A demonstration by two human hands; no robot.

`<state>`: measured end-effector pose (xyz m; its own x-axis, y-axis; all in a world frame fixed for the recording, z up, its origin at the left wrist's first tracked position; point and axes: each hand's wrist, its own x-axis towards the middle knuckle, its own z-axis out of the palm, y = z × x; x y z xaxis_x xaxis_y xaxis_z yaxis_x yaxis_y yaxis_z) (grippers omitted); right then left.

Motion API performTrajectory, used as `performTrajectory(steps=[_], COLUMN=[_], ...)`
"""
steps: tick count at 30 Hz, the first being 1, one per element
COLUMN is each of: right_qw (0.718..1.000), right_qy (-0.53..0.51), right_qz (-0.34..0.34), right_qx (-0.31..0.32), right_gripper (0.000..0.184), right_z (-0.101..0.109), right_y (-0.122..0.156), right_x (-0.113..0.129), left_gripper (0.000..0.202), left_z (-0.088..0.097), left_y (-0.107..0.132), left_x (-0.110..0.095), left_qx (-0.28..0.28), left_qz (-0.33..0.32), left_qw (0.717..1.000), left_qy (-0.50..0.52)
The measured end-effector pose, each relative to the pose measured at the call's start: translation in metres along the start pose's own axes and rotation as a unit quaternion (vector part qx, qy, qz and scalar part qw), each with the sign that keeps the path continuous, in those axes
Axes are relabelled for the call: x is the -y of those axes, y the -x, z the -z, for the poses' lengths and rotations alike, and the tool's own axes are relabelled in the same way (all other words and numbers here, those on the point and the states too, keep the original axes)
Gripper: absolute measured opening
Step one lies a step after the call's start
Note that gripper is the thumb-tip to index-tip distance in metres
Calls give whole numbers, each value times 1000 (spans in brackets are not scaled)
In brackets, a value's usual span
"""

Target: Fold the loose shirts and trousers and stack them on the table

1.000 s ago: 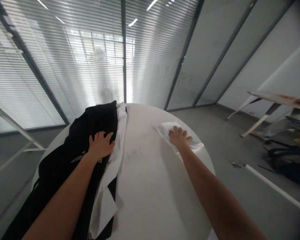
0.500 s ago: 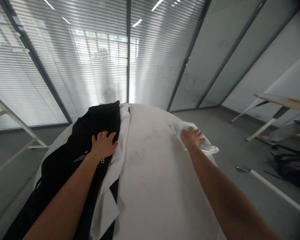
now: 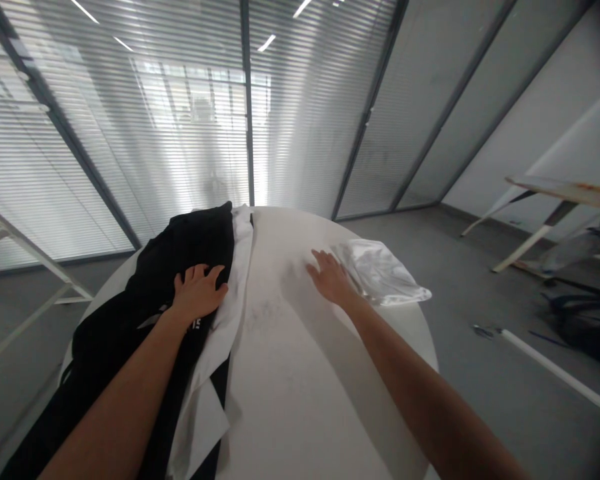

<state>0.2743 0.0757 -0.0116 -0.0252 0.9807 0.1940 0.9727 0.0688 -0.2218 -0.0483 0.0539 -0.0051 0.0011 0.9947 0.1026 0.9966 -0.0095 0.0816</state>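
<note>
- Bare left hand [image 3: 200, 293], uncovered over its back, with short, rounded-tipped fingers [image 3: 198, 272] and a compact, broad palm section.
- Bare right hand [image 3: 333, 280], similar in build, its slim fingers [image 3: 325, 259] also ending in rounded tips.
- Bare left wrist [image 3: 176, 321], narrower than the arm behind it.
- Bare right wrist [image 3: 351, 303], slim too, running smoothly into the arm.
- Bare left forearm [image 3: 125, 387], smooth in outline, widening steadily toward the lower picture edge.
- Bare right forearm [image 3: 410, 380], plain and likewise tapered, uncovered down to where the frame cuts it.
- Fingernails and fine surface detail: too small and soft to make out.
</note>
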Motion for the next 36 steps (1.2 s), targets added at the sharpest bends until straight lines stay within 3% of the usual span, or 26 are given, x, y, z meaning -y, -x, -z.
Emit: performTrajectory(steps=[5,22,28,36], right_qw=[992,991,991,991], right_qy=[79,86,83,89], right_qz=[81,92,98,96], right_qx=[61,45,38,38], right_gripper=[64,64,62,63], right_z=[-20,-19,-19,-18], right_y=[20,18,18,18], right_x=[10,4,3,5], left_gripper=[57,50,52,50], left_z=[-1,9,13,18], left_y=[-1,-3,-3,-5], left_x=[0,1,8,18], left_qx=[4,-55,-90,-68], left_qz=[4,57,126,152], left_qw=[1000,997,988,986], left_qy=[1,25,2,-17])
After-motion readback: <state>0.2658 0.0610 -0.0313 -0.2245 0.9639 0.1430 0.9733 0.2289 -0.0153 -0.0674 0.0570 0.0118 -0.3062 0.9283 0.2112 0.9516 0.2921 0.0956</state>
